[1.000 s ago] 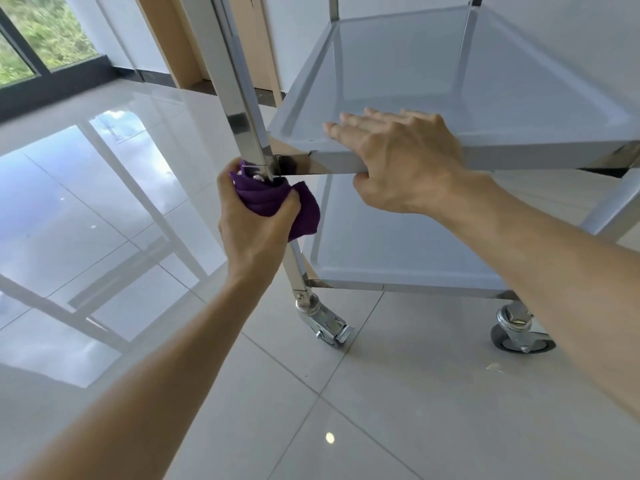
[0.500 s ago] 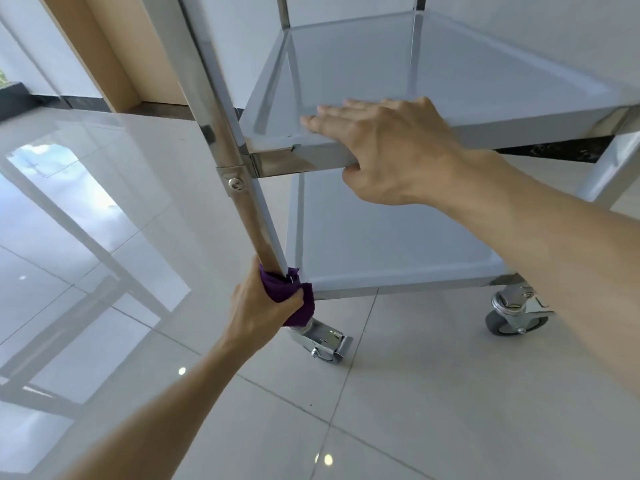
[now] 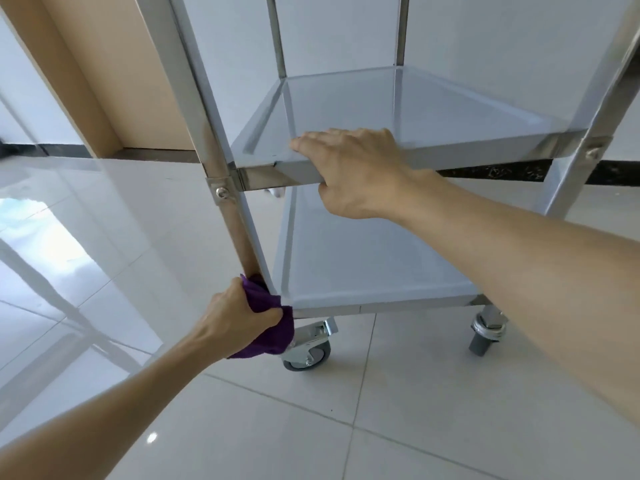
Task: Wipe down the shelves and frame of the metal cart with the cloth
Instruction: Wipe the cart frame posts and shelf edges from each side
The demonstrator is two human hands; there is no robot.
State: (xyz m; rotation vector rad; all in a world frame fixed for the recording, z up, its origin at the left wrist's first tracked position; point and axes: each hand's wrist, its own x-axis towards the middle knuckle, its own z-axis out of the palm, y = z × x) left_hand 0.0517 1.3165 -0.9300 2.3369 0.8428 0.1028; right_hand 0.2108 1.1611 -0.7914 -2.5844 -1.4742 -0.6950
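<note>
A steel cart stands on the tiled floor, with a middle shelf (image 3: 433,109) and a bottom shelf (image 3: 363,265). My left hand (image 3: 235,317) grips a purple cloth (image 3: 273,327) wrapped round the foot of the near left post (image 3: 228,216), level with the bottom shelf's corner. My right hand (image 3: 356,168) holds the front rim of the middle shelf, fingers flat on top and thumb under the edge.
Two castors show under the cart, a near left castor (image 3: 308,351) and a near right castor (image 3: 485,330). The near right post (image 3: 581,161) rises at the right. Glossy floor tiles (image 3: 311,427) spread around. A wooden door frame (image 3: 83,81) and white wall stand behind.
My left hand has slid the cloth down the near left post, from the middle shelf's bracket to the bottom shelf's corner. My right hand has stayed on the middle shelf's rim.
</note>
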